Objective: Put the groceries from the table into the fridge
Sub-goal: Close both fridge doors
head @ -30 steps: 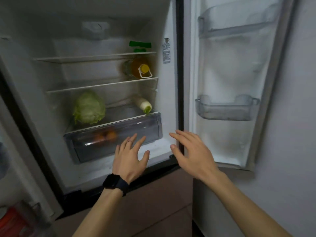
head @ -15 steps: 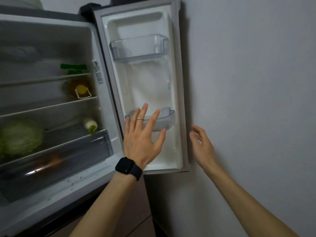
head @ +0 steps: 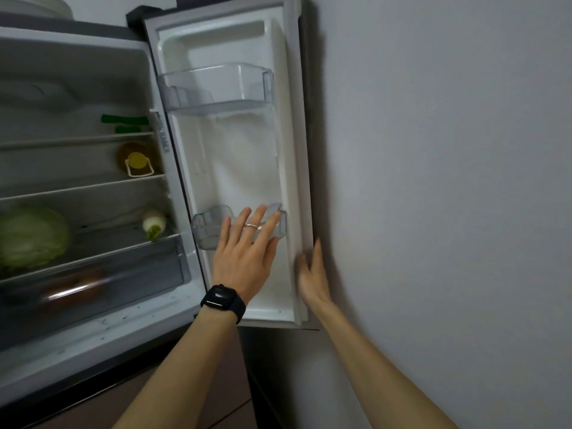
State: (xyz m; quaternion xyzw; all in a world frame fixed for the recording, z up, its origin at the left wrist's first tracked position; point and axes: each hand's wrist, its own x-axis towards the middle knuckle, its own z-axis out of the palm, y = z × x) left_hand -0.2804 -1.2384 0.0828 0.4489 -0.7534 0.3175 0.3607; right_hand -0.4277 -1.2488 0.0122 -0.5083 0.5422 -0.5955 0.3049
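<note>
1. A black smartwatch (head: 223,300) with a glossy rectangular face and black band, on the left wrist.
2. A thin silver ring (head: 251,226) on one finger of the left grip (head: 244,258).
3. Both forearms bare.

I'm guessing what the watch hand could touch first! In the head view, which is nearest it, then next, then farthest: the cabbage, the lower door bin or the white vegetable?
From the left hand:
1. Lower door bin, on the door, just behind the hand.
2. White vegetable, inside, at the shelf's right end.
3. Cabbage, far left on that shelf.
</note>
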